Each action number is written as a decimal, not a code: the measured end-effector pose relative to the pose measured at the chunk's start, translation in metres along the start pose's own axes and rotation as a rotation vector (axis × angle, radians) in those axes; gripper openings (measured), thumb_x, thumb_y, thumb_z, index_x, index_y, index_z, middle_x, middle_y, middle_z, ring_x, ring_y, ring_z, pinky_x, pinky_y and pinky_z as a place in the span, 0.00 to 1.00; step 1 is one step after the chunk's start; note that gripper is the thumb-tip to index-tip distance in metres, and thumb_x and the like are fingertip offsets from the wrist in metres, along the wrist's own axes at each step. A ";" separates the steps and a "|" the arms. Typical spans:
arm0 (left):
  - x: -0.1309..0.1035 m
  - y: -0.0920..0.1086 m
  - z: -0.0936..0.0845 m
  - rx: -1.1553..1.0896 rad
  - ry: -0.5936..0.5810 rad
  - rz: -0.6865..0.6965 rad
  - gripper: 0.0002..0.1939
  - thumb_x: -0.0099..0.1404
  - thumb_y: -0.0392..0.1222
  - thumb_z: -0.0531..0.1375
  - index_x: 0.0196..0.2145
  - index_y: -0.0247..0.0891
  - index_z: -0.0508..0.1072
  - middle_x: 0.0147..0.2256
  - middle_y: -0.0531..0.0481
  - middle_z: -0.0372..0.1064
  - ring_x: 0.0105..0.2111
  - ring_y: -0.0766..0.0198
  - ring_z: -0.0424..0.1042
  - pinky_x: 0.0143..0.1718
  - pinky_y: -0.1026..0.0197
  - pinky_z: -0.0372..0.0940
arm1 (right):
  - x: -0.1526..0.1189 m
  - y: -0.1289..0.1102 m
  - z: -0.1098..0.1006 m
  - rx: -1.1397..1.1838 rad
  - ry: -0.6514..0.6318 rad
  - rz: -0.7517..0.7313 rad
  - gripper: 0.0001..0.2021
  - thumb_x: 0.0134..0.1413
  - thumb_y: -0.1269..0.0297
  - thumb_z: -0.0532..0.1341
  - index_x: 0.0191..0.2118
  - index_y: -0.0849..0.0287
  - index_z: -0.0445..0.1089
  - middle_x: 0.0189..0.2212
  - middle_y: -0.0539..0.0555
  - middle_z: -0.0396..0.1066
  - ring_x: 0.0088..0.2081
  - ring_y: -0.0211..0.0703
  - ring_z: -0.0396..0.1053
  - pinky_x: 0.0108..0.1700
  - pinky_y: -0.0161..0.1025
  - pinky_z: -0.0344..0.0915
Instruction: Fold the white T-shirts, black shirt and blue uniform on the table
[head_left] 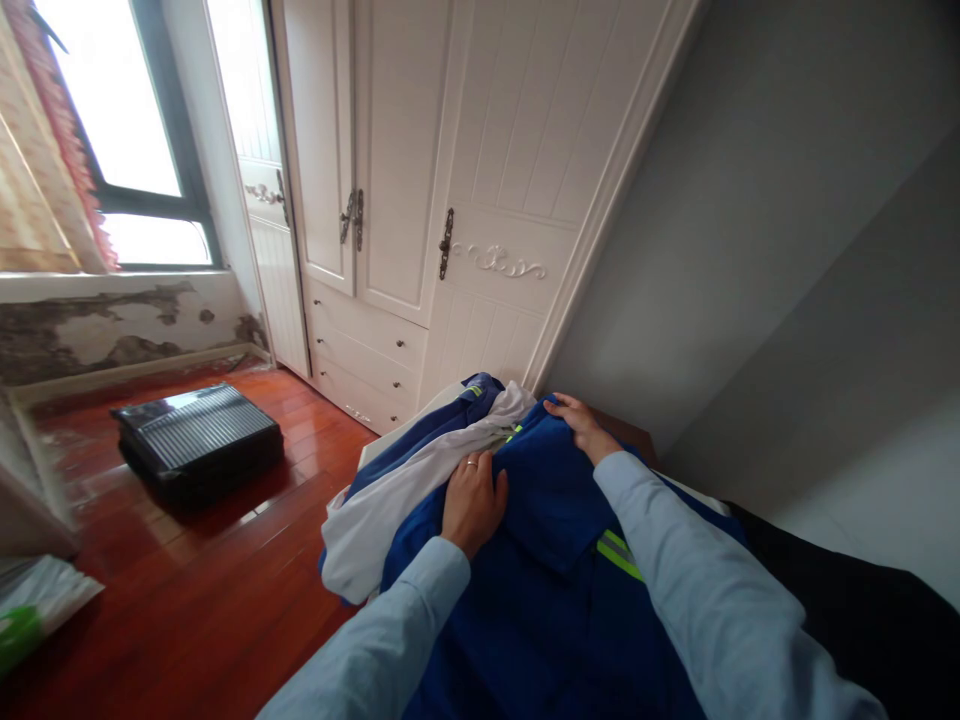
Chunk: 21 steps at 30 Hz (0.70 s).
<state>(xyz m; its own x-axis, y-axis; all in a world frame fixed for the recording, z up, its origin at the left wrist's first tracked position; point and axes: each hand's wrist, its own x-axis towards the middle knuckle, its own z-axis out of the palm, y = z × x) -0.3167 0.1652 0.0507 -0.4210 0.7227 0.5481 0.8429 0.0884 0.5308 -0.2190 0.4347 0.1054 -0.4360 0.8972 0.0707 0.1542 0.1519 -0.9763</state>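
A dark blue work jacket with yellow-green and grey reflective strips lies spread out in front of me. My right hand pinches its upper edge between thumb and fingers. Lower and to the left, my left hand, with a ring on one finger, is closed on the same jacket's left side, its fingertips partly hidden. Just beyond that hand, a white garment lies rumpled along the jacket. Another blue garment with a reflective strip lies on the far side of the white one.
A white wardrobe with drawers stands behind the clothes. On the red wooden floor lies a black ribbed suitcase. A plastic bag is at the lower left, and black fabric lies at the right by the wall.
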 end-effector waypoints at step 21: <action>0.002 0.007 -0.003 0.199 -0.114 0.013 0.12 0.66 0.34 0.54 0.46 0.35 0.72 0.45 0.37 0.71 0.49 0.46 0.70 0.54 0.45 0.65 | -0.022 0.026 -0.014 -0.108 -0.145 0.025 0.20 0.44 0.59 0.74 0.42 0.62 0.74 0.36 0.59 0.79 0.37 0.48 0.78 0.42 0.43 0.75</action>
<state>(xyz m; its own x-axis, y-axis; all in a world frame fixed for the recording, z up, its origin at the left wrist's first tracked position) -0.3127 0.1648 0.0575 -0.3789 0.7964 0.4714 0.9020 0.2040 0.3805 -0.1926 0.4248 0.0810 -0.5527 0.8333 0.0093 0.2573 0.1813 -0.9492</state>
